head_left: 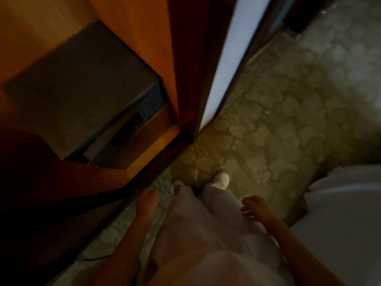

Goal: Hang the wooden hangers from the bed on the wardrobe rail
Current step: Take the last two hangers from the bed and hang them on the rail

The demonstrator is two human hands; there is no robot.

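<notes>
I look straight down at my legs and the patterned floor (268, 124). My left hand (147, 201) hangs by my left thigh with straight fingers and holds nothing. My right hand (252, 207) hangs by my right thigh, fingers loosely curled, and holds nothing. The open orange wooden wardrobe (127, 38) stands at the left, with a grey box (82, 89) on its bottom shelf. The white bed (340, 213) edge shows at the right. No hanger and no rail are in view. The frame is dim and blurred.
The wardrobe's dark red door (193, 58) stands open on edge ahead of me, with a pale blue-white panel (233, 54) beside it. My white socks (221, 179) stand on the floor between wardrobe and bed.
</notes>
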